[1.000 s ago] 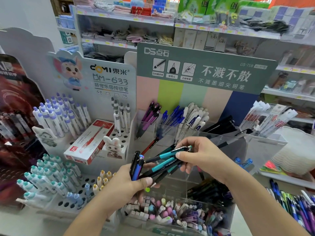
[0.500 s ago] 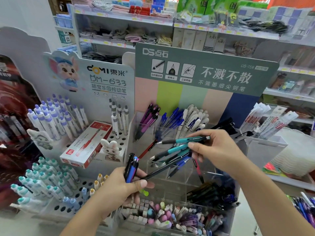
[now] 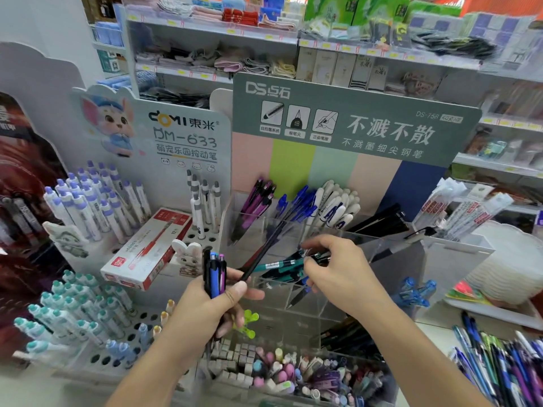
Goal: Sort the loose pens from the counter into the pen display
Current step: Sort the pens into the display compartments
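The teal pens [image 3: 282, 267] lie nearly level in the right hand [image 3: 338, 274], whose fingers pinch their ends just over the clear acrylic pen display [image 3: 293, 292], at the mouth of a front compartment; the left hand [image 3: 211, 315] clenches a small upright bundle of pens [image 3: 215, 274], black, blue and purple, with its thumb across them, and one long dark pen [image 3: 266, 248] slants up from that hand toward the rear cups; those rear cups already hold purple pens [image 3: 255, 201], blue pens [image 3: 296, 204], white pens [image 3: 338, 207] and black pens [image 3: 379, 220], each colour apart, so part of the sorting looks done; the teal batch seems about to be seated, though whether any tip rests inside the compartment I cannot tell; the left hand's bundle has yet to be placed, and a heap of loose pens [image 3: 499, 365] remains on the counter at the lower right, blurred, so I judge the task near its middle with much left; beside the display stands a white pegged rack [image 3: 188, 239] bearing a red and white box [image 3: 147, 248], and a tray of erasers [image 3: 264, 368] sits in front.
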